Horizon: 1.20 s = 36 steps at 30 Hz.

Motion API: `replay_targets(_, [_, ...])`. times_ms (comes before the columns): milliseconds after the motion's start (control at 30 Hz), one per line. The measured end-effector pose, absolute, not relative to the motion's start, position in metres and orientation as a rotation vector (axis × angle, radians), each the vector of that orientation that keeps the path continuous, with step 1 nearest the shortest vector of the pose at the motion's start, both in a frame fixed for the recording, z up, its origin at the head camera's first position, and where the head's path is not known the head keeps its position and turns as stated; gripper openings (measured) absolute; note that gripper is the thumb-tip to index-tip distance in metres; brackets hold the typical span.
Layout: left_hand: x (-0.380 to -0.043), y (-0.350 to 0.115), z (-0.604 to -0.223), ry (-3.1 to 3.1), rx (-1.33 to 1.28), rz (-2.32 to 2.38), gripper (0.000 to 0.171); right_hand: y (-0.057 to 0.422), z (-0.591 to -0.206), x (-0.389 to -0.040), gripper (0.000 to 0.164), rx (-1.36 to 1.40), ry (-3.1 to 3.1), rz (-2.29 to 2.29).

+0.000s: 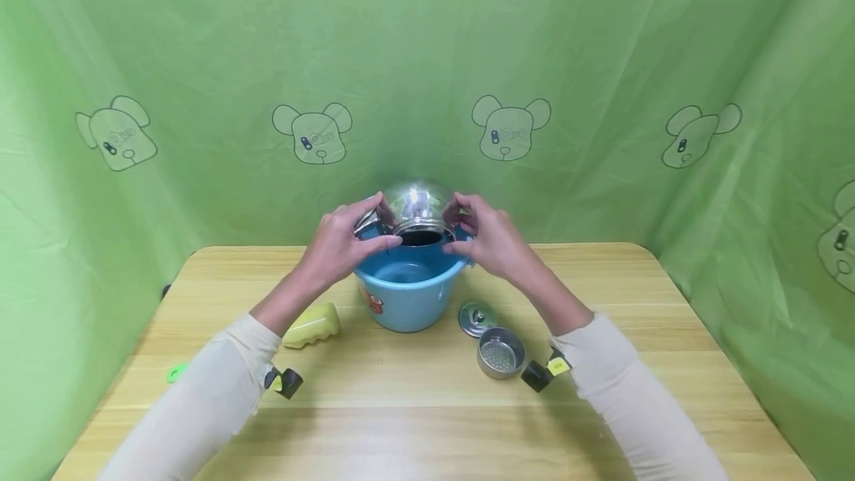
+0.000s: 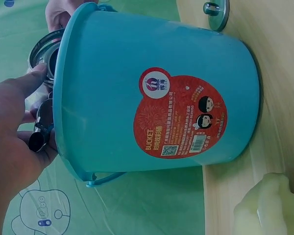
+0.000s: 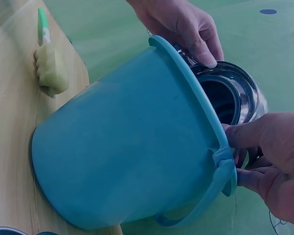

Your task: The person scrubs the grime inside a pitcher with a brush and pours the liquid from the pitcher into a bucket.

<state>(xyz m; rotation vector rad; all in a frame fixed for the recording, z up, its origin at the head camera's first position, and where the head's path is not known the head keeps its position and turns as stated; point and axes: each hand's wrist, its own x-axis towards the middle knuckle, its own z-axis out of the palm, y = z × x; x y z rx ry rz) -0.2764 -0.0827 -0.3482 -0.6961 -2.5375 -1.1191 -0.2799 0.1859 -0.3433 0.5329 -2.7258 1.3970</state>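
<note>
A shiny steel teapot [image 1: 418, 203] is tipped over the blue bucket [image 1: 407, 308], its round mouth facing down toward the bucket's opening. My left hand [image 1: 339, 242] grips the pot on the spout side, thumb by the mouth's rim. On the opposite side my right hand [image 1: 496, 242] holds it, thumb near the rim and fingers behind. In the left wrist view the spout [image 2: 38, 137] shows between the left fingers. The bucket stands upright, with a red label [image 2: 179, 117] on its side. What lies in the bottom of the bucket is hidden.
Right of the bucket lie a steel lid [image 1: 477, 319] and a round strainer [image 1: 501, 353] with a perforated base. A yellow sponge brush [image 1: 312, 325] with a green handle [image 3: 42, 19] lies to the left. Green cloth [image 1: 427, 58] hangs behind the wooden table [image 1: 401, 421].
</note>
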Motion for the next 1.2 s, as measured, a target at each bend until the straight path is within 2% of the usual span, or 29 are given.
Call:
replay_targets(200, [-0.276, -0.081, -0.35, -2.497, -0.727, -1.143, 0.072, 0.186, -0.346, -0.277, 0.092, 0.516, -2.722, 1.337])
replay_targets(633, [-0.274, -0.081, -0.352, -2.491, -0.688, -1.104, 0.077, 0.184, -0.347, -0.272, 0.093, 0.52, -2.712, 1.235])
replay_targets(1200, [-0.273, -0.079, -0.354, -2.423, -0.73, -1.106, 0.072, 0.183, -0.35, -0.269, 0.085, 0.592, -2.64, 1.126])
